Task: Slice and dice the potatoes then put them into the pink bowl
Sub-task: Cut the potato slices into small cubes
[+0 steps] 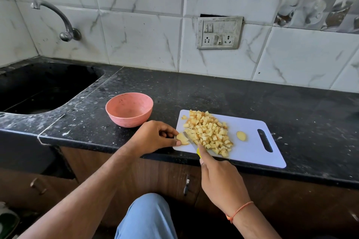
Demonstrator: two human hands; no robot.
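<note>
Reporter: Potato work at centre frame — which step is this?

Photographer: Dicing, nearly done, I'd judge. At the lower left corner of the white plastic cutting board point(252, 141), the left hand point(153, 137) pinches a last pale potato slice point(182, 139); the right hand point(221, 178) is clamped on a yellow-handled knife point(191, 141), blade against it.

Reporter: And next?

Photographer: Short downward cuts, then moving the heap of diced potato point(208, 134) into the empty pink bowl point(129, 109), left of the board on the black table point(213, 93).
</note>
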